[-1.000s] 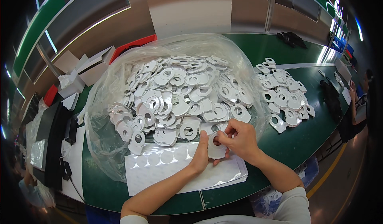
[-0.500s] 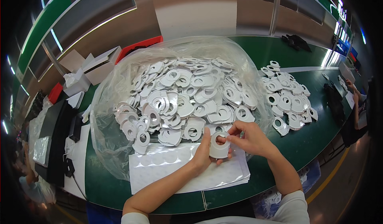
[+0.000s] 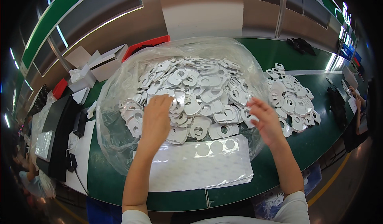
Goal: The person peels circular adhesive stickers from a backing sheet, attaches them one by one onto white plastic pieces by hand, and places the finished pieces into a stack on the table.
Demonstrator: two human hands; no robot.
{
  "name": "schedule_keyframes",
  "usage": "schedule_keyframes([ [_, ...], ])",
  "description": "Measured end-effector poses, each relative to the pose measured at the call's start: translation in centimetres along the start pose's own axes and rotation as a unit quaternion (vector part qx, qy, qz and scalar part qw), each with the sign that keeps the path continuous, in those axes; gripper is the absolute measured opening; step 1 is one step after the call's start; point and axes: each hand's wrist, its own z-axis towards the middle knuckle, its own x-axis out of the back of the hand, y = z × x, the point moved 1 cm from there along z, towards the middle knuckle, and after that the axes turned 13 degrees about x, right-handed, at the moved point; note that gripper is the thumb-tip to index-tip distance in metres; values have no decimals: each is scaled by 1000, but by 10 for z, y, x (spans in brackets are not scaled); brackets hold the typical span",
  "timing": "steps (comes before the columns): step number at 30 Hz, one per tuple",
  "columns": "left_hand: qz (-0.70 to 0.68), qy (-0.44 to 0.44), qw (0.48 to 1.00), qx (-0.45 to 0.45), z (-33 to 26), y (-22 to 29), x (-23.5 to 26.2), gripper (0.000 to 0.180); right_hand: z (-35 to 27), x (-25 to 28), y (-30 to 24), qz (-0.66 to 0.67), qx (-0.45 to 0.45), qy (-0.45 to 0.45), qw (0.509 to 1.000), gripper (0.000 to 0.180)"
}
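Observation:
A clear plastic bag [image 3: 113,144] lies open on the green table [image 3: 315,144], heaped with white flat parts with round holes [image 3: 199,92]. My left hand [image 3: 156,118] reaches into the heap, its fingers bent down over the parts and its fingertips hidden among them. My right hand [image 3: 266,122] is at the bag's right side, with a white part [image 3: 251,119] at its thumb. A second pile of the same white parts [image 3: 293,102] lies just right of that hand. In front of the bag lies a stack of backing sheets [image 3: 191,170] with three round stickers [image 3: 217,147].
Open cardboard boxes [image 3: 101,64] and a red tray [image 3: 145,46] stand at the back left. Black trays and cables [image 3: 60,124] lie at the left. Black objects lie at the back [image 3: 301,45] and at the right [image 3: 337,104]. Another person's arm [image 3: 357,106] shows at the right edge.
My hands were together over the sheets, both on one white part. They have parted: the left went up into the heap, and the right moved right with the part.

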Motion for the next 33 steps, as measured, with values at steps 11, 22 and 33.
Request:
schedule_keyframes([
  [11,119,101,987,26,11,-29,2,18,-40,-17,-5,-480,24,-600,639,27],
  [22,-649,-365,560,362,-33,61,-51,40,-55,-23,1,-504,35,-585,635,16],
  [33,-737,-422,354,392,-74,68,-104,65,-57,-31,-7,-484,22,-564,669,17],
])
